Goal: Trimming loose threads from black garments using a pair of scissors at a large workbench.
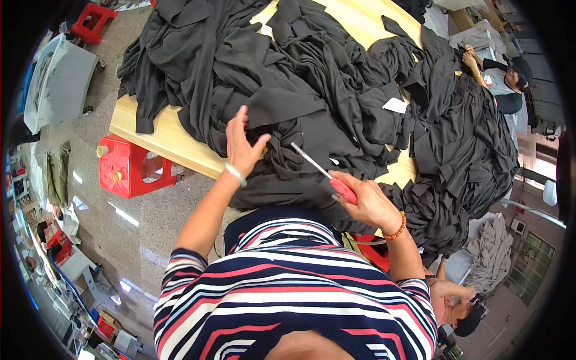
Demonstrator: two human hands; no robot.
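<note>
Dark grey garments (288, 78) lie in a thick, crumpled heap in front of me. My left hand (243, 144) is over the near left part of the heap, thumb and fingers apart, with nothing in it. Beside it a flap of dark cloth (285, 107) lies folded over. My right hand (369, 201) is closed round the red handle of a screwdriver-like tool (343, 191). The tool's thin metal shaft points up and left over the cloth, toward my left hand. Its exact tip shape is too small to tell.
Pale wooden table (150, 133) shows at the heap's left edge. A red plastic stool (123, 168) stands at left below it, another red stool (93, 23) farther off. A white wheeled bin (60, 84) is at far left. Two people sit at right, one (501, 84) far, one (450, 300) near.
</note>
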